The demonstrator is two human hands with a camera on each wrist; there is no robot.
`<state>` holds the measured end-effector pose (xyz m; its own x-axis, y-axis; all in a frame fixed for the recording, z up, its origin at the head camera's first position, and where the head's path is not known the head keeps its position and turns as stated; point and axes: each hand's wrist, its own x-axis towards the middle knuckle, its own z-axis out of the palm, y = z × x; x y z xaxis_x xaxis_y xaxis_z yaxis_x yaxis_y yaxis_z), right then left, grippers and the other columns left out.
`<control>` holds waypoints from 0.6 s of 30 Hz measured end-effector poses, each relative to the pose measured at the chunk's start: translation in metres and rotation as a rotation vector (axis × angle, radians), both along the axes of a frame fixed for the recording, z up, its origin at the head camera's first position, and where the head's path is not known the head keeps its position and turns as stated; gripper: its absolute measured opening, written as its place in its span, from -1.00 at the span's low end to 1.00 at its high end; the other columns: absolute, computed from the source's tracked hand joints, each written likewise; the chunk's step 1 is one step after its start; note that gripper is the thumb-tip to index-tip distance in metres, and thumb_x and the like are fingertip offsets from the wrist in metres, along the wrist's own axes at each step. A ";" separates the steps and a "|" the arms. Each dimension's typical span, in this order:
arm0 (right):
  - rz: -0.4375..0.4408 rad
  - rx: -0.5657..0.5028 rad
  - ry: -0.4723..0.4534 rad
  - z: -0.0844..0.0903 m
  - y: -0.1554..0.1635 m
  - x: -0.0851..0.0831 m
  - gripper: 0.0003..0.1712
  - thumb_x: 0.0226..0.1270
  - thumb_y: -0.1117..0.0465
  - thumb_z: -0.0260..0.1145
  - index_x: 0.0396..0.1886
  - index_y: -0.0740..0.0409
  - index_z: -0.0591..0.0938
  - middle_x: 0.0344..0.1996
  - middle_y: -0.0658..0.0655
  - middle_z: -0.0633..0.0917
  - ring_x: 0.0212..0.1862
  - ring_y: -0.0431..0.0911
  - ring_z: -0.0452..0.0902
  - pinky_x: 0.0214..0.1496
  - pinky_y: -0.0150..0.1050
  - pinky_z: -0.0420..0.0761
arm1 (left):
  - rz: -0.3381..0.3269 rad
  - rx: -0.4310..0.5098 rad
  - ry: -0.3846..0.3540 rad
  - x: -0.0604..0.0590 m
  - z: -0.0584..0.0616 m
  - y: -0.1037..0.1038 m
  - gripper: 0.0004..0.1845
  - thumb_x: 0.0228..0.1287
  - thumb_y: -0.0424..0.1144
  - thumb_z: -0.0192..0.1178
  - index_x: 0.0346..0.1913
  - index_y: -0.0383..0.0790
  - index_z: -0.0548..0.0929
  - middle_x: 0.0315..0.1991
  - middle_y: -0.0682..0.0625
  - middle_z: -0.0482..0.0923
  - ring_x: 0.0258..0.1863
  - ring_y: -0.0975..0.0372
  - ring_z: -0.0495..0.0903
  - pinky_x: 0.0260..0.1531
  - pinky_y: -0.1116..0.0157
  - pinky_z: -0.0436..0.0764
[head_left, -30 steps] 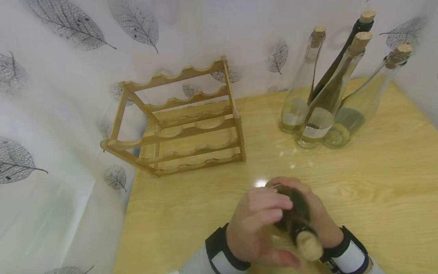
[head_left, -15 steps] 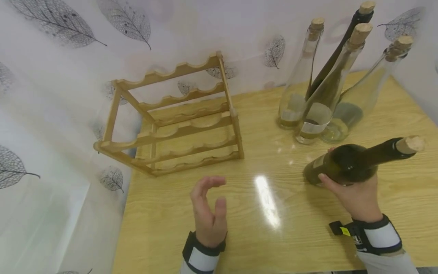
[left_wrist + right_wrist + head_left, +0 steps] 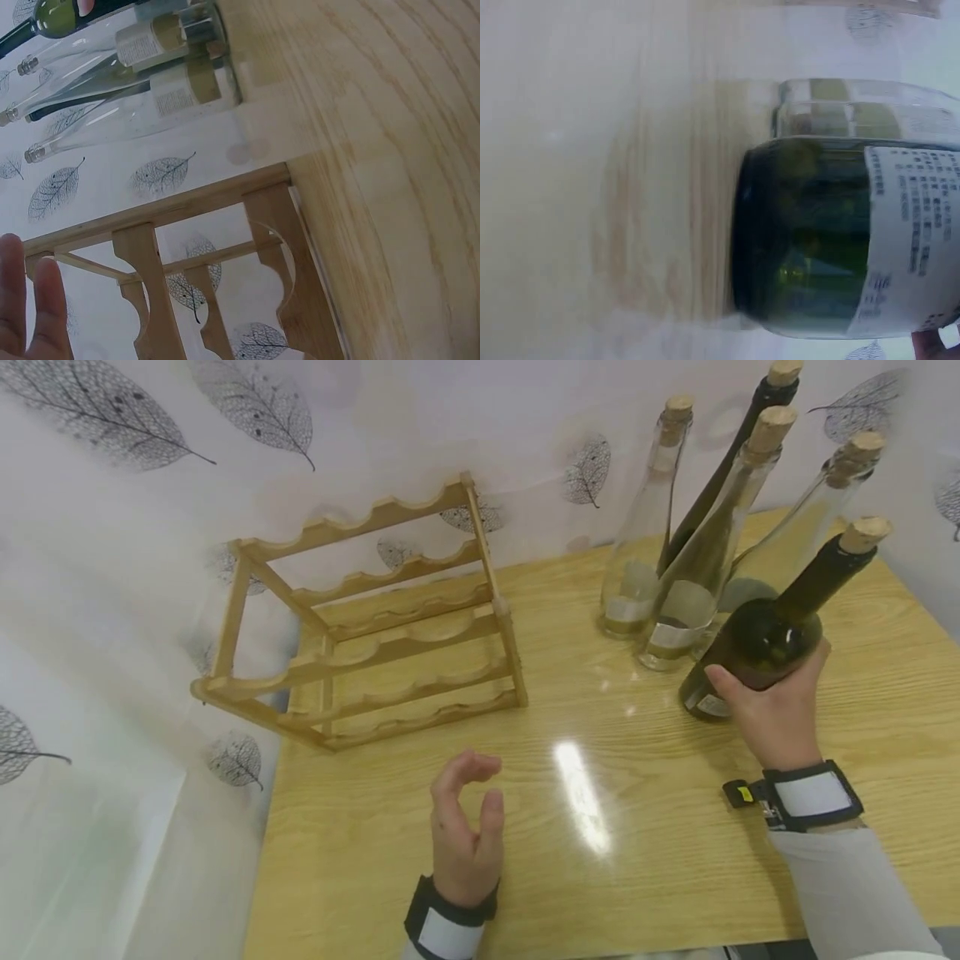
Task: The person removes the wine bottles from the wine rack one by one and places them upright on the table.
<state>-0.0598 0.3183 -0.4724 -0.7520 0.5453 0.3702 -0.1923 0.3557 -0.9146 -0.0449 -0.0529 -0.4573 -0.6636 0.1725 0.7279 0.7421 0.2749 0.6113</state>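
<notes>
From the head view, your right hand (image 3: 776,714) wraps the body of the dark green bottle (image 3: 765,639), fingers and thumb curled round it. The bottle leans, cork up and to the right, its base low over the desk (image 3: 660,827), just in front of the four corked bottles (image 3: 675,577) standing at the back. Your left hand (image 3: 461,835) hovers over the desk with loosely curled fingers, gripping nothing, near the front of the wooden rack (image 3: 382,627). Keep the grip low on the body and tip the bottle slowly, so its neck stays clear of the standing ones.

The left wrist view shows only fingertips (image 3: 30,307) at the edge, straight and free, with the rack's scalloped rail (image 3: 172,247) beyond.

In the right wrist view, the dark bottle's base (image 3: 802,240) sits close to the desk; whether it touches, you cannot tell. A clear bottle stands just behind it, so watch that gap.
</notes>
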 end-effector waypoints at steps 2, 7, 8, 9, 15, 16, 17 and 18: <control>0.013 0.021 0.017 -0.001 0.000 -0.007 0.14 0.13 0.17 0.64 0.54 0.00 0.09 0.36 -0.06 0.44 0.29 -0.20 0.44 0.36 -0.45 0.35 | 0.007 -0.005 -0.005 0.002 -0.002 0.000 -0.56 0.61 -0.24 -0.02 0.25 -0.61 0.33 -0.07 -0.23 0.64 -0.10 0.02 0.66 0.05 0.26 0.66; -0.015 0.195 0.015 0.001 -0.001 -0.015 0.25 0.14 -0.38 0.52 0.62 -0.05 0.06 0.45 0.08 0.30 0.42 -0.15 0.22 0.55 -0.24 0.16 | 0.051 -0.111 -0.071 0.007 -0.004 0.000 -0.65 0.50 -0.29 0.06 0.20 -0.46 0.46 -0.01 -0.16 0.65 0.00 0.05 0.63 0.10 0.20 0.64; -0.019 0.234 -0.012 0.002 0.001 -0.014 0.27 0.14 -0.43 0.49 0.65 -0.10 0.04 0.49 0.13 0.25 0.48 -0.11 0.16 0.61 -0.15 0.11 | 0.068 -0.156 -0.087 0.007 -0.003 0.000 -0.67 0.49 -0.29 0.08 0.19 -0.41 0.50 0.02 -0.15 0.65 0.04 0.05 0.62 0.13 0.17 0.63; -0.020 0.269 -0.062 0.003 0.002 -0.012 0.26 0.17 -0.42 0.47 0.67 -0.15 0.01 0.52 0.19 0.21 0.54 -0.04 0.09 0.66 -0.03 0.06 | 0.085 -0.200 -0.107 0.008 -0.003 -0.001 -0.69 0.48 -0.30 0.10 0.18 -0.36 0.53 0.05 -0.13 0.65 0.09 0.05 0.61 0.16 0.13 0.62; -0.013 0.313 -0.415 0.008 -0.009 0.035 -0.02 0.55 0.03 0.29 0.72 0.01 -0.06 0.67 0.27 -0.04 0.58 0.36 0.06 0.47 0.49 0.19 | 0.160 -0.416 -0.226 0.007 -0.002 -0.006 -0.71 0.47 -0.26 0.22 0.16 -0.26 0.59 0.14 -0.14 0.62 0.37 -0.12 0.49 0.33 -0.22 0.51; -0.014 0.312 -0.428 0.008 -0.016 0.046 -0.11 0.57 0.09 0.27 0.70 0.11 0.04 0.65 0.30 0.02 0.57 0.37 0.10 0.44 0.49 0.22 | 0.178 -0.437 -0.243 0.006 -0.002 -0.007 -0.70 0.45 -0.26 0.25 0.16 -0.25 0.60 0.14 -0.15 0.62 0.39 -0.16 0.48 0.33 -0.28 0.48; -0.010 0.325 -0.421 0.007 -0.024 0.056 -0.20 0.57 0.14 0.26 0.65 0.20 0.16 0.62 0.33 0.12 0.52 0.36 0.18 0.50 0.33 0.27 | 0.196 -0.455 -0.260 0.005 -0.003 -0.008 -0.69 0.44 -0.25 0.26 0.16 -0.25 0.60 0.15 -0.15 0.62 0.40 -0.18 0.47 0.32 -0.35 0.45; 0.011 0.348 -0.406 0.005 -0.033 0.066 -0.31 0.57 0.19 0.26 0.57 0.26 0.29 0.56 0.35 0.25 0.50 0.26 0.24 0.55 0.13 0.30 | 0.214 -0.474 -0.279 0.003 -0.003 -0.009 -0.68 0.43 -0.25 0.28 0.17 -0.24 0.61 0.15 -0.16 0.63 0.41 -0.20 0.45 0.32 -0.40 0.40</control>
<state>0.0060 0.2856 -0.4673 -0.8773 0.4336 0.2059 0.1474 0.6515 -0.7442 -0.0417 -0.0623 -0.4602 -0.8748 0.2777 0.3971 0.4689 0.6918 0.5491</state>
